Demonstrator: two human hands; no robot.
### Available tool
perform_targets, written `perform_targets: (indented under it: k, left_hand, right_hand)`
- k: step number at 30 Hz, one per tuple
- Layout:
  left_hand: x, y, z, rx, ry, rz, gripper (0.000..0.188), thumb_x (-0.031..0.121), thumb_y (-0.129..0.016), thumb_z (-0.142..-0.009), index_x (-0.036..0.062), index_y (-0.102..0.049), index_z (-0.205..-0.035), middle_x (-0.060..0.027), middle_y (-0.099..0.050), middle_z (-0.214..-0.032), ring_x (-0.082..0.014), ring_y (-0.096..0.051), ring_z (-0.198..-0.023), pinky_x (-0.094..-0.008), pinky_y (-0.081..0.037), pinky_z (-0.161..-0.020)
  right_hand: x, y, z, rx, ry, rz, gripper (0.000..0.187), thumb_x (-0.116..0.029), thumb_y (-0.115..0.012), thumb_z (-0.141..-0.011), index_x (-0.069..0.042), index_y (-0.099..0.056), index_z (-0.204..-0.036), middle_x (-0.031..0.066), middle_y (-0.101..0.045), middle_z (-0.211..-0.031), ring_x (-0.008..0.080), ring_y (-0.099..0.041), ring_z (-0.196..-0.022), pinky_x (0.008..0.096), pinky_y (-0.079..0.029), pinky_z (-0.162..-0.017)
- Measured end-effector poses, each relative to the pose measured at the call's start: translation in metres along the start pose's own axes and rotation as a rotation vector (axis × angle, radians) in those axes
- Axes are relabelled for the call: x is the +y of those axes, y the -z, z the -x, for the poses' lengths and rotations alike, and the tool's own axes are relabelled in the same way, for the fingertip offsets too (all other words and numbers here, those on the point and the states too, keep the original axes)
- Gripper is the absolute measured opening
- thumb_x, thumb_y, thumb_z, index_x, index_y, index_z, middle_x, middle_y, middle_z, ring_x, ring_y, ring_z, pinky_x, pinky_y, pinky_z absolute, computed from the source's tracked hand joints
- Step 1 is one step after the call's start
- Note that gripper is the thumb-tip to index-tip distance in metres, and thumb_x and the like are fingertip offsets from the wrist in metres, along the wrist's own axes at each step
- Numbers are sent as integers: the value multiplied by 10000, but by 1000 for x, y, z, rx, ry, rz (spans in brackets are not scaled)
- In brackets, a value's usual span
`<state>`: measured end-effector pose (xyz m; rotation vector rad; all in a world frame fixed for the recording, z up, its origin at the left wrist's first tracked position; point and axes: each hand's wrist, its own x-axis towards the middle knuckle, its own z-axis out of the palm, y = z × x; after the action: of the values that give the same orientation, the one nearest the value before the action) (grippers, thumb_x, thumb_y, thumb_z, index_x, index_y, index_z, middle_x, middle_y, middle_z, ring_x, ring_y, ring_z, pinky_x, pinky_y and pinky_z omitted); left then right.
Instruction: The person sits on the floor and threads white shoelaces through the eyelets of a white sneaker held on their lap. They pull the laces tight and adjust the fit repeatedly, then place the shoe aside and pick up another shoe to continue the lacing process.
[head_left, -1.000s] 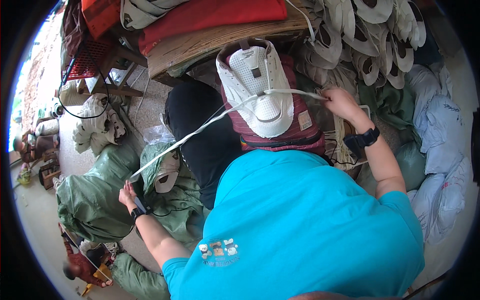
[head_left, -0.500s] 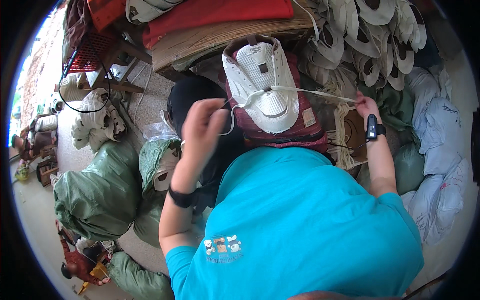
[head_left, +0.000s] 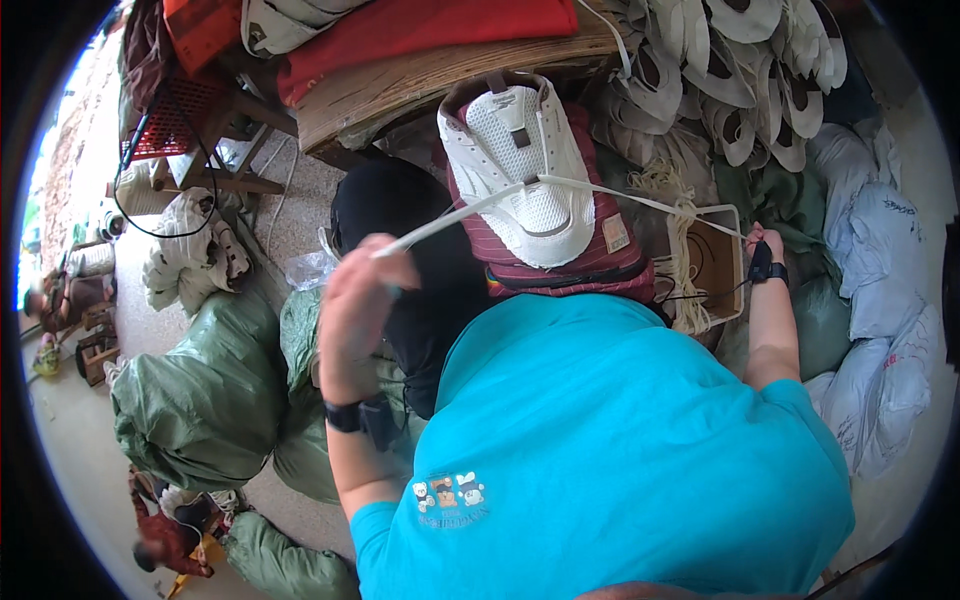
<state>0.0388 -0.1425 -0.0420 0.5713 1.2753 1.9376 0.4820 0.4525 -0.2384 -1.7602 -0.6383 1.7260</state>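
Left hand: blurred, left of the shoe upper, its fingers (head_left: 378, 246) pinching one end of the white lace (head_left: 450, 219)
Right hand (head_left: 765, 243): right of the upper, fingers closed on the other end
Lace: stretched across the upper through its middle
White shoe upper (head_left: 566, 212): lay toe toward the wearer on the maroon striped cushion (head_left: 622, 268)
Cream cords (head_left: 686, 250): hung right of the upper, over a box
Wooden table (head_left: 390, 95): stood beyond the upper, to its left
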Motion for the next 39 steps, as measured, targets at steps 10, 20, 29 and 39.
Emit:
perform_targets:
  k: [10,20,29,39]
  left_hand:
    - [-16,240,167,805,-423,1161,185,178,-582,-967,9,-625,-1026,-102,-611,-959,-199,-519,-739,-330,-398,-699]
    - [0,205,107,1070,-232,60,391,77,-594,-980,-36,-507,-1344,-56,-645,-1005,-47,-476,-635,-194,-365,-545]
    - [-36,-44,-62,255,-23,-174,190,109,-544,-1028,-32,-623,-1128,-161,-708,-1080,-202,-689,-968,-307,-552,-843]
    - [-59,-83,-72,177,296,-273,188,223,-612,-1002,65,-582,-906,25,-566,-692,-41,-465,-564,-186,-365,-513]
  right_hand:
    - [9,-4,-38,25,170,607,170,-136,-396,-907,-25,-524,-921,116,-617,-791,131,-425,-473,292,-351,-413]
    - [50,-262,262,-899,451,729,230,-258,-536,-1020,-50,-601,-1091,57,-705,-890,86,-626,-697,228,-460,-591]
    - [75,-295,325,-1298,580,853,215,-221,-544,-1036,-45,-651,-975,-43,-619,-876,33,-531,-812,195,-439,-741]
    - [56,-309,329,-1298,497,1156,217,-215,-636,-932,-50,-651,-793,-39,-573,-693,60,-504,-674,264,-410,-612]
